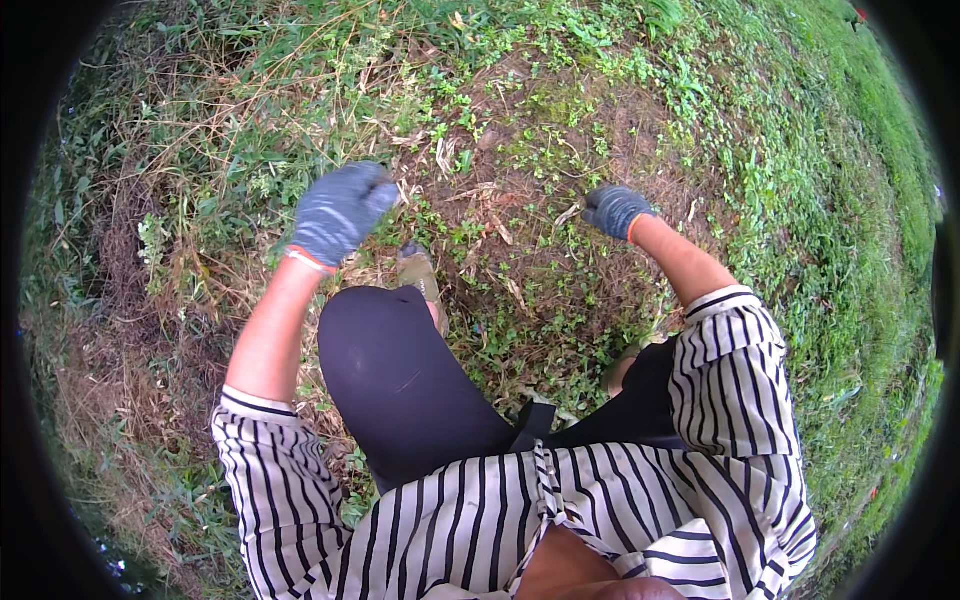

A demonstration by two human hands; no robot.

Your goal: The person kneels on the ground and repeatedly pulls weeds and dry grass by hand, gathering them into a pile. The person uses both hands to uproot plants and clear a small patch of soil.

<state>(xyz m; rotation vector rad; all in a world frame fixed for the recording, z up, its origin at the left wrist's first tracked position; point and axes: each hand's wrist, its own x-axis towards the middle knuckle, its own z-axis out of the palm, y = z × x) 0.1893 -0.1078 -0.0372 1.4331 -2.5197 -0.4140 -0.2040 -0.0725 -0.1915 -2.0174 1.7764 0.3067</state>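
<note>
My left hand (341,210), in a grey knitted work glove with an orange cuff, is raised over the weeds beside my left knee. Its fingers curl inward and look blurred; whether they hold anything cannot be told. My right hand (616,211), gloved the same way, is lowered to the patch of bare soil (555,187), fingers bent, a dry leaf (568,215) at their tips. Whether it grips that leaf is unclear. Small green weeds (540,150) and dry, husk-like leaves (499,225) lie between the two hands.
Below my left hand is my shoe (421,281). Taller weeds and dry stalks (217,127) crowd the left side. Low green grass (847,187) spreads on the right. My bent knees (397,360) are close to the ground.
</note>
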